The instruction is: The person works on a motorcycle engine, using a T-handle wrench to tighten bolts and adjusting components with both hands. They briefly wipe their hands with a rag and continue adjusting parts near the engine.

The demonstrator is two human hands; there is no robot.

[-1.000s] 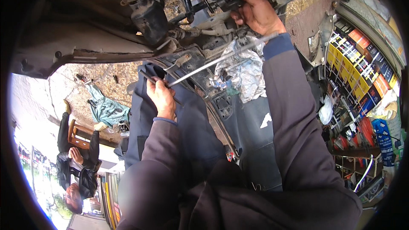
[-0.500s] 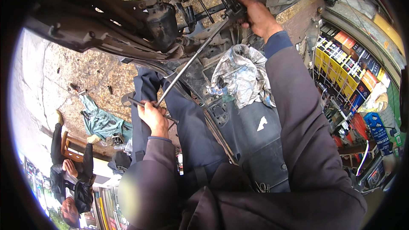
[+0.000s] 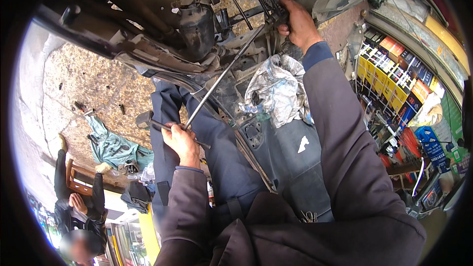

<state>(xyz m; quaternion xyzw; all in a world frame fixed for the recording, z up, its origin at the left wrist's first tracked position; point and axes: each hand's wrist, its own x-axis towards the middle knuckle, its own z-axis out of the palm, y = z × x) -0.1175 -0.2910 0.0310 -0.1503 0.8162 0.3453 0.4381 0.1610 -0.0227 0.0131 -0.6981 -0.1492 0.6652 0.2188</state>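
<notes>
My left hand is closed round the crossbar of a long T-handle wrench, over my dark blue trouser legs. The shaft slants up and right to a dark metal joint under the opened vehicle body. At that end my right hand wraps round the joint, thumb on the near side; its fingertips are partly hidden, and so is the tip of the wrench. A black canister-like part hangs left of the shaft. Below my right hand lies a crumpled, stained whitish cloth on dark plastic trim.
A black panel lies beside my legs. On the ground at left are a green cloth and several small parts. A seated person with clasped hands is beyond. Stacked boxes and hanging goods stand at right.
My left hand and the crossbar have shifted slightly down and right in the picture. My right hand stays at the joint. The surroundings have shifted a little as my head moved.
</notes>
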